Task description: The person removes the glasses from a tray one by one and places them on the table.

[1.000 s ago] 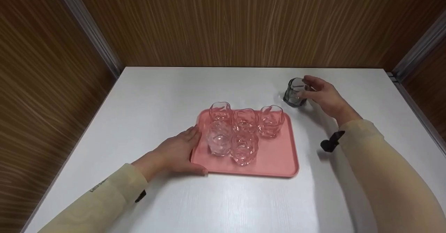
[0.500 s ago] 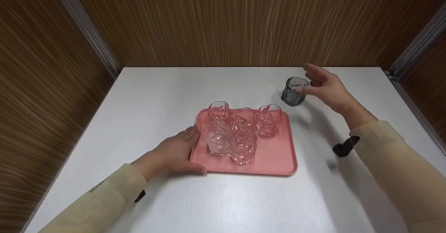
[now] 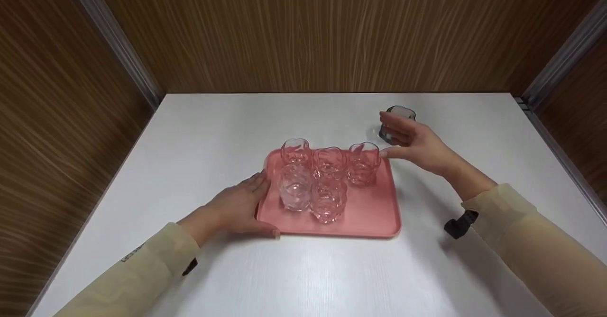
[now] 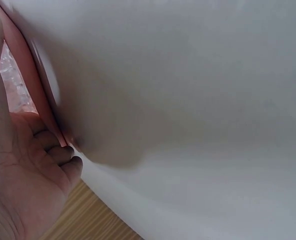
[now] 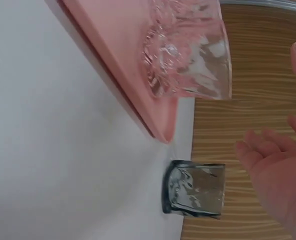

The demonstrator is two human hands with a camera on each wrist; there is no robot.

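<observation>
**Right hand swings in over the tray corner, grey glass left standing**

The grey glass (image 3: 398, 120) stands upright on the white table (image 3: 213, 127), just beyond the far right corner of the pink tray (image 3: 370, 212), and nothing holds it. The right wrist view shows it clear of the tray's edge and clear of my palm. My right hand (image 3: 417, 144) is between it and the nearest clear glass (image 3: 363, 164), fingers spread and relaxed, gripping nothing. The thumb comes close to that glass's rim; I cannot tell whether it touches.

On the tray, five clear glasses cluster toward the far left, three in the back row and two in front, which leaves the near right part bare. My left hand (image 3: 242, 205) lies flat on the table with straight fingers against the tray's left edge, I judge to keep it from sliding.

Compared with half a second ago, my right hand has dropped from beside the grey glass and moved left toward the tray corner. The grey glass stands where it did, and the left hand and the five glasses have not shifted.
</observation>
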